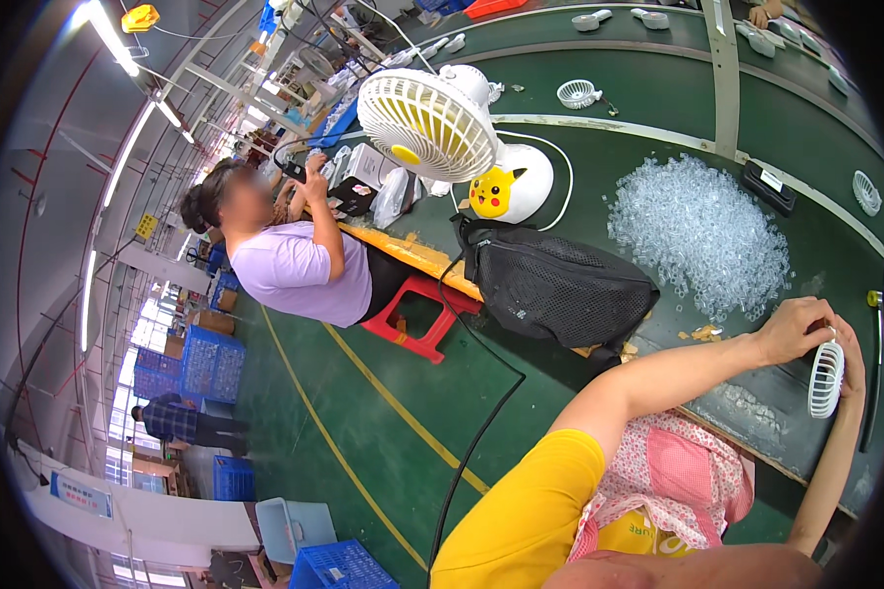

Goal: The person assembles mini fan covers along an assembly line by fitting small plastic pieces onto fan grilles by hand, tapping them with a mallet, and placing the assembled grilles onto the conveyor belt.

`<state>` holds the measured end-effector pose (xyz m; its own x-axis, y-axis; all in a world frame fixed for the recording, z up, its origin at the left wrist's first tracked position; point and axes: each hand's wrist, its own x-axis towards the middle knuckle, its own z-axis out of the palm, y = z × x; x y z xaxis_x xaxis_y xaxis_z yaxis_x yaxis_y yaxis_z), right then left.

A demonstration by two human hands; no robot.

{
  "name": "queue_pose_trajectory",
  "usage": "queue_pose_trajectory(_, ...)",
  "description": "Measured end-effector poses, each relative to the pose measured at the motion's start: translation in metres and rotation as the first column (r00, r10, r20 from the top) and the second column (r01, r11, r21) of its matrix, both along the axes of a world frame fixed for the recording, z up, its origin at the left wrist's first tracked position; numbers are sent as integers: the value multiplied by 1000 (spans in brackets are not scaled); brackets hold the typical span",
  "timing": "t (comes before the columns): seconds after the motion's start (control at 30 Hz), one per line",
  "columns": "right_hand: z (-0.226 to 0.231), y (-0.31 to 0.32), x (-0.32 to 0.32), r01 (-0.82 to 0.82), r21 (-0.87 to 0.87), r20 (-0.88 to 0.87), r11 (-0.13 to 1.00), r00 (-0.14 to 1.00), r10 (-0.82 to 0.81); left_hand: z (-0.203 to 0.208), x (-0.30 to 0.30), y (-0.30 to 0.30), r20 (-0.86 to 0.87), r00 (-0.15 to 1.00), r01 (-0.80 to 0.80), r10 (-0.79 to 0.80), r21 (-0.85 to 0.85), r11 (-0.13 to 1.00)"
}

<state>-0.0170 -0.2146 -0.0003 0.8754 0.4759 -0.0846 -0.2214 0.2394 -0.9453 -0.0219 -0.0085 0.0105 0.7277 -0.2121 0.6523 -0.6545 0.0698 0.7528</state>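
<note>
A small white round fan housing [826, 381] with slatted sides is held up over the right part of the bench. My right hand [852, 361] is closed round its far right side, fingers partly hidden behind it. My left hand [796, 330] is closed in a pinch at the housing's upper end; what sits between those fingertips is too small to make out. Left of my hands, a wide heap of small clear plastic pieces [702, 236] lies on the green bench top. A dark tray-like block [768, 187] rests beside the heap.
A black mesh backpack [555, 280] lies at the bench edge, beside a large white desk fan [427, 118]. Other fan housings [580, 93] lie on the green conveyor. A person in a lilac shirt [304, 270] sits near a red stool [422, 319]. A screwdriver-like tool [872, 363] is far right.
</note>
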Motion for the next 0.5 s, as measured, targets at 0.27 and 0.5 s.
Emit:
queue_pose_trajectory(0.27, -1, 0, 3, -10, 5, 26, 1000, 1000, 10, 1, 0, 0, 0, 1000, -4, 4, 10, 1000)
queue_pose_trajectory(0.5, -16, -1, 1, 175, 28, -29, 984, 984, -174, -2, 2, -5, -192, 976, 88, -104, -92, 992)
